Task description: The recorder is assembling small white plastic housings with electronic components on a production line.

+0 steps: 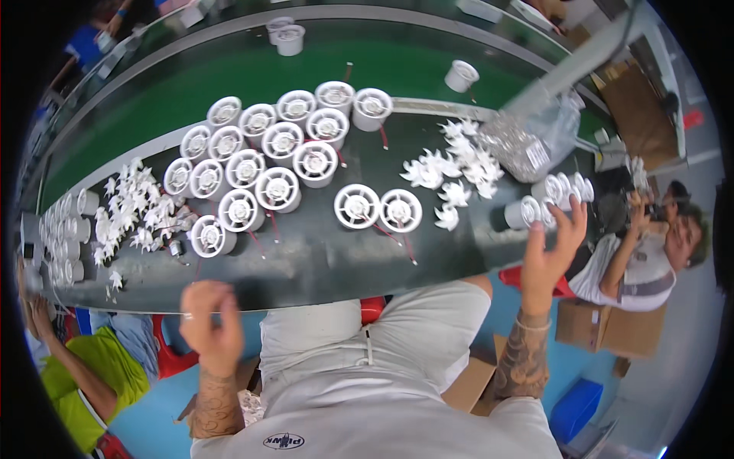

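My left hand [212,323] is at the table's near edge, its fingers curled in and nothing showing in them. My right hand [556,251] reaches up at the right with fingers spread, close to a group of white round housings [523,213] and overlapping them in view; contact cannot be made out. Two white fan housings [357,206] with spoked tops and red wires stand side by side mid-table. Left of them is a cluster of similar housings [279,190]. White fan blades [456,193] lie loose between the pair and my right hand.
More white blades [130,206] are heaped at the left, beside stacked white housings [69,229]. A clear plastic bag [527,145] of small parts lies at the back right. Behind runs a green conveyor belt [413,65] carrying a housing [461,76]. Other people sit at both sides.
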`<state>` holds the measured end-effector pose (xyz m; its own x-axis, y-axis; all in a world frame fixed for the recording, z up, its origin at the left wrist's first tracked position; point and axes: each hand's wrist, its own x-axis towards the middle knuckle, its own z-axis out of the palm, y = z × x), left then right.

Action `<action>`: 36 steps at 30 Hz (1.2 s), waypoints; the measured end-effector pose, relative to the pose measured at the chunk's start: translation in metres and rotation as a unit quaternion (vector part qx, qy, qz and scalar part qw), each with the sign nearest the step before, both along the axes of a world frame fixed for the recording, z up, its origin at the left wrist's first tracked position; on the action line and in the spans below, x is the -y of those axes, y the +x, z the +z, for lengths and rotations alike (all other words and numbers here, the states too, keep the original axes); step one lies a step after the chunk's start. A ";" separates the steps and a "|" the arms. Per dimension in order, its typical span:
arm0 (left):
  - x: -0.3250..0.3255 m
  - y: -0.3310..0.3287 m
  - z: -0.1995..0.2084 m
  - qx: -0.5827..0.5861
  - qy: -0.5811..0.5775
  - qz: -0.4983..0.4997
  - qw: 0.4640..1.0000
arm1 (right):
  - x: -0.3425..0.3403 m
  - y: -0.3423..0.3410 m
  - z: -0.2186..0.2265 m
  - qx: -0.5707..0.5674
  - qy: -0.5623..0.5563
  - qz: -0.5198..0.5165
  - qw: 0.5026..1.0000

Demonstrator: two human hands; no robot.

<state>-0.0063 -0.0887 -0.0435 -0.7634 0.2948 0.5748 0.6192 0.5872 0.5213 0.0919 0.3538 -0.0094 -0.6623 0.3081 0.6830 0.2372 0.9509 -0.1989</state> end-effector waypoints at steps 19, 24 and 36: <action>0.196 -0.073 -0.063 -0.036 -0.192 0.416 0.888 | -0.174 -0.293 -0.078 0.140 -0.004 0.070 0.988; 0.219 -0.054 -0.035 0.067 -0.174 0.447 0.875 | -0.073 -0.303 -0.062 0.120 -0.017 0.130 0.984; 0.237 -0.077 0.000 0.150 -0.244 0.298 0.910 | -0.042 -0.280 0.031 0.002 -0.392 0.101 0.915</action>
